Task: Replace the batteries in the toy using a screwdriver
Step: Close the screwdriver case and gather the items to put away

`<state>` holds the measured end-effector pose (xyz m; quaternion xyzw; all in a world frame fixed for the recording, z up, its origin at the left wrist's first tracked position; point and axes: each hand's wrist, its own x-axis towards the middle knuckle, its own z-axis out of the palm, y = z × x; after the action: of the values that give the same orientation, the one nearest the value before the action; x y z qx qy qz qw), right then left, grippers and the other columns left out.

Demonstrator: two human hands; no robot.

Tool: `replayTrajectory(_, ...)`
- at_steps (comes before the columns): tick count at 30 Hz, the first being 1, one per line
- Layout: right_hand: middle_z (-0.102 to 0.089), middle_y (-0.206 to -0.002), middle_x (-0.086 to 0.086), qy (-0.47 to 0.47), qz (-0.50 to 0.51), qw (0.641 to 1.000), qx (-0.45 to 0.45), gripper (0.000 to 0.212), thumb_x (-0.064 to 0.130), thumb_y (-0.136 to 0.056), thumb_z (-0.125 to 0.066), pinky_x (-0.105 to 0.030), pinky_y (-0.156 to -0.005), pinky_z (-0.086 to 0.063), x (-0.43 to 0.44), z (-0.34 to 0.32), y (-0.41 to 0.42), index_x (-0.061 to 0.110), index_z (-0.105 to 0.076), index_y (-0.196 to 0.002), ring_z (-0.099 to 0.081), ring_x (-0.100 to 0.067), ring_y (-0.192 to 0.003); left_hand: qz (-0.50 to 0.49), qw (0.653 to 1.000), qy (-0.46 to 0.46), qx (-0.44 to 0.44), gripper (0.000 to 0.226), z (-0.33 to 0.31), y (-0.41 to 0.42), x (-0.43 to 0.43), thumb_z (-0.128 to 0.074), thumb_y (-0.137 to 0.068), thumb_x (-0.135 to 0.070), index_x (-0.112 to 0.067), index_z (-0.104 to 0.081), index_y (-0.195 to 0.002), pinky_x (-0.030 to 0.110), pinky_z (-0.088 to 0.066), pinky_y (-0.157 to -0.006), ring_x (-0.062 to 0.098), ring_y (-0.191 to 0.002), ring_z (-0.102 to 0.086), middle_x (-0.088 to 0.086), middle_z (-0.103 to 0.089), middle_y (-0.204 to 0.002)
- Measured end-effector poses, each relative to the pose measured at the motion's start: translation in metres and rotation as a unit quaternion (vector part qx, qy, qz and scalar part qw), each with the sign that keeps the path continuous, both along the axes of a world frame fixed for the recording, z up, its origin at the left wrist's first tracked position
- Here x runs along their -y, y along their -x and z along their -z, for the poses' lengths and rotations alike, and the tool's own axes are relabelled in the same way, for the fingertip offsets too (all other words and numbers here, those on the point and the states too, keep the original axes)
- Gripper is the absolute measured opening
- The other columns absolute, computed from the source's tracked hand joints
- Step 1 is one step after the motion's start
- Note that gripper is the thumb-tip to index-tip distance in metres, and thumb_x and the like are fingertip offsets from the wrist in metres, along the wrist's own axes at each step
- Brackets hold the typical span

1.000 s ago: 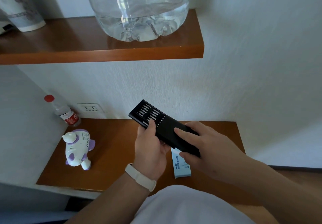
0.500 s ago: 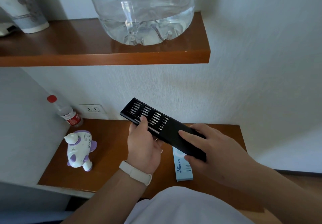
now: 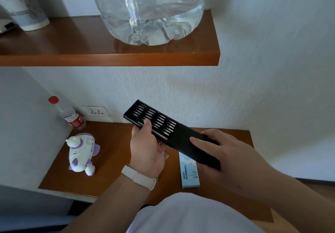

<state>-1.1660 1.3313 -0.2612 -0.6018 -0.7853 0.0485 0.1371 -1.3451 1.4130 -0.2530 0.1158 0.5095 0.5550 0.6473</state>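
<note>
Black screwdriver case (image 3: 181,138) held above the counter (image 3: 112,160) in both hands. Left hand (image 3: 146,147) fingers pinch the slid-out bit tray (image 3: 152,116), thumb on top. Right hand (image 3: 223,151) fingers wrap the sleeve, likely bracing it so the bits are exposed. White-and-purple toy (image 3: 82,153) stands untouched on the counter, well apart to the left.

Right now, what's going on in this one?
A person holds a black screwdriver case in both hands above a low wooden shelf. The left hand grips the end where the tray of bits stands pulled out of its sleeve, thumb on top. The right hand grips the sleeve end. The white and purple toy lies on the shelf to the left, untouched. A pale blue box lies on the shelf under the case. Neither hand holds a screwdriver yet.
</note>
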Motion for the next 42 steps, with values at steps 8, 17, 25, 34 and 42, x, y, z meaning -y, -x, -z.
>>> replayTrajectory(8,-0.061,-0.120,0.006,0.007,0.011,1.000,-0.022,0.059,0.051,-0.075,-0.064,-0.001,-0.063,-0.030,0.003,0.007,-0.007,0.033,-0.053,-0.130,-0.064,-0.017,-0.091,-0.002,1.000,-0.009,-0.026,0.024,0.004,0.001,-0.005,-0.049,-0.105,-0.026,-0.024,-0.057,-0.128,0.043,-0.061,-0.075,0.023,-0.104,-0.070,0.001,-0.072,-0.114)
replayTrajectory(17,-0.060,-0.122,0.006,0.001,0.004,0.999,-0.035,0.057,0.051,-0.077,-0.059,-0.002,-0.062,-0.033,0.001,0.009,-0.007,0.032,-0.053,-0.131,-0.063,-0.016,-0.092,-0.007,1.000,-0.009,-0.020,0.012,0.006,-0.004,-0.002,-0.050,-0.104,-0.025,-0.027,-0.059,-0.111,0.038,-0.061,-0.066,0.021,-0.097,-0.072,0.001,-0.073,-0.107)
replayTrajectory(25,-0.061,-0.120,0.005,0.007,0.007,1.000,-0.016,0.059,0.050,-0.076,-0.064,-0.006,-0.060,-0.038,-0.002,0.012,-0.005,0.033,-0.052,-0.131,-0.063,-0.018,-0.088,-0.013,1.000,-0.019,-0.013,0.013,0.006,-0.006,0.002,-0.050,-0.104,-0.023,-0.028,-0.059,-0.113,0.034,-0.061,-0.063,0.017,-0.093,-0.073,-0.002,-0.074,-0.102)
replayTrajectory(34,-0.060,-0.117,0.004,-0.004,-0.024,1.000,0.000,0.063,0.049,-0.078,-0.072,-0.004,-0.059,-0.034,-0.014,0.011,-0.002,0.031,-0.050,-0.134,-0.062,-0.013,-0.087,0.026,0.999,-0.031,-0.025,0.016,0.005,-0.018,0.015,-0.046,-0.105,-0.024,-0.029,-0.057,-0.116,0.034,-0.061,-0.063,0.021,-0.097,-0.071,0.002,-0.071,-0.108)
replayTrajectory(42,-0.057,-0.122,0.002,-0.022,-0.031,0.999,-0.016,0.059,0.049,-0.085,-0.062,-0.008,-0.065,-0.037,-0.031,0.016,0.002,0.028,-0.047,-0.139,-0.061,-0.012,-0.089,0.085,0.995,-0.059,0.010,0.026,0.010,-0.016,0.015,-0.046,-0.105,-0.025,-0.024,-0.056,-0.128,0.039,-0.062,-0.073,0.027,-0.100,-0.073,0.009,-0.072,-0.116)
